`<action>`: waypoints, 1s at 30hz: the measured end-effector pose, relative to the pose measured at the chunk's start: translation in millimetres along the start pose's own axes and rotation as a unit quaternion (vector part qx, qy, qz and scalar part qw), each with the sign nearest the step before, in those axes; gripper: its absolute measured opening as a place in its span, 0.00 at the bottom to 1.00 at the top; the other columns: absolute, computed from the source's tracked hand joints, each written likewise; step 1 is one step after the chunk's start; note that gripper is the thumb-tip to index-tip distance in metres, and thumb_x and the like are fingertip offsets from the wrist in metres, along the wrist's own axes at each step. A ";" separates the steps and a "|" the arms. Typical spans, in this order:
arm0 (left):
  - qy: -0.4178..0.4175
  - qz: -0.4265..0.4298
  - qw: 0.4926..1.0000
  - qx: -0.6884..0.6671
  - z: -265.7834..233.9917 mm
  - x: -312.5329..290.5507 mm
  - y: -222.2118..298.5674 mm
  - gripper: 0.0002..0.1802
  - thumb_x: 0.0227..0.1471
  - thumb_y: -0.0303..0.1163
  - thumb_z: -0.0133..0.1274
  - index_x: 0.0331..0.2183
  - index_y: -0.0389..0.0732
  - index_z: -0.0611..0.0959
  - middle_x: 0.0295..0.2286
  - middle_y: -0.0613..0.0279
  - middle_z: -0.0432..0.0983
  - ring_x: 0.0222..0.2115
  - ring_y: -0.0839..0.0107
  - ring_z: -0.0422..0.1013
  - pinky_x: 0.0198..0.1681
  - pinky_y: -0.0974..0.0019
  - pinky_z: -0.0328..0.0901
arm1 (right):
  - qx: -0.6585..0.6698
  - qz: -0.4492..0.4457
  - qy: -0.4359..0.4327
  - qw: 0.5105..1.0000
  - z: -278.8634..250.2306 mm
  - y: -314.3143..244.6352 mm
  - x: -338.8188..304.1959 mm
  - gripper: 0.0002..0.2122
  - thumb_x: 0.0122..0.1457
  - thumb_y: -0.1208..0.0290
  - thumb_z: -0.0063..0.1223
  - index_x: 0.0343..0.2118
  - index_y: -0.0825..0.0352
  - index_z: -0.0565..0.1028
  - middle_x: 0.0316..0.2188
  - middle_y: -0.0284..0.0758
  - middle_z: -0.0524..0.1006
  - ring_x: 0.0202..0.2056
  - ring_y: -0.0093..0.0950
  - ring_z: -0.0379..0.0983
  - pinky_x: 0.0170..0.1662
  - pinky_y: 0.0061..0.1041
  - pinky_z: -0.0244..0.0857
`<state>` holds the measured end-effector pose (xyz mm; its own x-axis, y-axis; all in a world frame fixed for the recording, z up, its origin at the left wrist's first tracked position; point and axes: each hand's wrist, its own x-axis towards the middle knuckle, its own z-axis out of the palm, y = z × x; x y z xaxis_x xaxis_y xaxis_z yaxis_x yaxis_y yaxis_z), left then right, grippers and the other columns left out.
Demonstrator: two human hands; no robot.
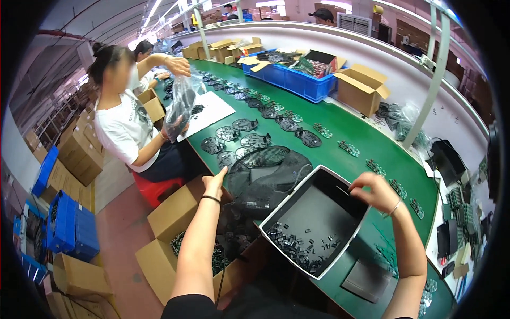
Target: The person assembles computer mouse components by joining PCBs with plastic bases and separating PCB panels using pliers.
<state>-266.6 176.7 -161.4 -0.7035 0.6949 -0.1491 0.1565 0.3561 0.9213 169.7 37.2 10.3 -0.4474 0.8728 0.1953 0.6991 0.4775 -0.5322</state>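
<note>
Our green counter (340, 166) carries a white-rimmed box (319, 202), a mesh bag (265, 183) and little black parts (305, 254).
The smooth, rectangular box sits by the near edge, so a knock could spill the hard, shiny parts inside; the soft, rumpled netting could snag. Our right grip (376, 192) curls by the box's rim, our left grip (214, 184) beside the bag; we cannot tell whether either pinches anything.
</note>
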 end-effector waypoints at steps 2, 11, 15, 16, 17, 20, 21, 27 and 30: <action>-0.144 -0.096 0.976 -0.135 -7.7 4.3 -4.2 0.33 0.34 0.40 0.66 0.37 0.29 0.69 0.39 0.46 0.68 0.40 0.58 0.66 0.44 0.51 0.61 | -0.032 -0.044 -0.132 0.990 23.2 -28.2 -12.2 0.09 0.47 0.68 0.56 0.30 0.66 0.75 0.24 0.39 0.75 0.30 0.39 0.71 0.38 0.33 0.65; -0.224 -0.084 0.936 -0.259 -26.9 4.6 -25.5 0.09 0.48 0.34 0.56 0.25 0.43 0.73 0.19 0.66 0.68 0.19 0.74 0.66 0.20 0.74 0.63 | -0.206 -0.038 -0.359 0.910 121.7 -90.5 -29.1 0.07 0.48 0.68 0.50 0.27 0.66 0.74 0.26 0.42 0.76 0.33 0.41 0.74 0.36 0.35 0.67; -0.243 -0.066 0.903 -0.347 -40.6 8.0 -30.1 0.06 0.52 0.29 0.49 0.30 0.38 0.72 0.26 0.60 0.72 0.26 0.70 0.70 0.30 0.68 0.67 | -0.170 -0.010 -0.356 0.919 120.4 -99.5 -26.8 0.06 0.45 0.75 0.47 0.26 0.66 0.75 0.26 0.43 0.76 0.33 0.42 0.74 0.36 0.35 0.68; -0.242 -0.059 0.899 -0.360 -45.4 7.1 -29.0 0.05 0.52 0.29 0.49 0.31 0.38 0.71 0.26 0.59 0.73 0.26 0.69 0.71 0.30 0.67 0.68 | -0.153 0.004 -0.364 0.919 118.0 -101.5 -26.6 0.06 0.44 0.76 0.48 0.26 0.65 0.75 0.26 0.43 0.76 0.33 0.42 0.73 0.36 0.36 0.68; -0.232 -0.044 0.907 -0.349 -50.8 5.6 -28.5 0.06 0.53 0.29 0.48 0.31 0.38 0.71 0.26 0.59 0.73 0.26 0.68 0.72 0.30 0.67 0.69 | -0.136 0.013 -0.359 0.923 120.8 -95.0 -27.7 0.08 0.42 0.78 0.49 0.27 0.64 0.76 0.27 0.43 0.76 0.33 0.42 0.73 0.37 0.36 0.67; -0.232 -0.001 0.916 -0.327 -75.0 -9.0 -17.3 0.07 0.54 0.31 0.46 0.31 0.38 0.71 0.27 0.58 0.73 0.26 0.67 0.72 0.29 0.66 0.69 | -0.166 0.026 -0.345 0.924 124.0 -90.4 -33.3 0.09 0.40 0.79 0.49 0.28 0.64 0.77 0.27 0.42 0.77 0.33 0.40 0.74 0.36 0.35 0.68; -0.247 0.008 0.912 -0.327 -83.8 -19.0 -9.2 0.07 0.54 0.31 0.46 0.31 0.38 0.72 0.27 0.59 0.74 0.26 0.67 0.72 0.29 0.66 0.69 | -0.167 0.028 -0.344 0.924 123.2 -92.2 -32.6 0.09 0.40 0.79 0.49 0.28 0.64 0.77 0.27 0.42 0.77 0.33 0.40 0.74 0.36 0.35 0.68; -0.390 0.035 0.855 -0.340 -97.3 -105.7 48.0 0.05 0.52 0.30 0.47 0.30 0.40 0.75 0.26 0.64 0.74 0.25 0.71 0.72 0.26 0.64 0.70 | -0.128 0.063 -0.313 0.939 112.7 -95.1 -23.7 0.07 0.39 0.79 0.49 0.22 0.63 0.77 0.23 0.38 0.77 0.30 0.38 0.74 0.33 0.33 0.68; -0.493 0.017 0.796 -0.351 -66.2 -158.6 73.6 0.04 0.51 0.29 0.47 0.28 0.41 0.76 0.25 0.66 0.73 0.23 0.73 0.72 0.24 0.63 0.70 | -0.130 0.067 -0.356 0.923 117.0 -86.3 -37.4 0.08 0.39 0.79 0.48 0.22 0.62 0.78 0.23 0.37 0.77 0.29 0.36 0.75 0.33 0.32 0.68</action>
<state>-189.4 51.3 -46.2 0.2329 0.9724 -0.0093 -0.5057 0.1293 0.8529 60.8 -48.5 -47.4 -0.5357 0.6824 -0.4974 0.8435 0.4596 -0.2779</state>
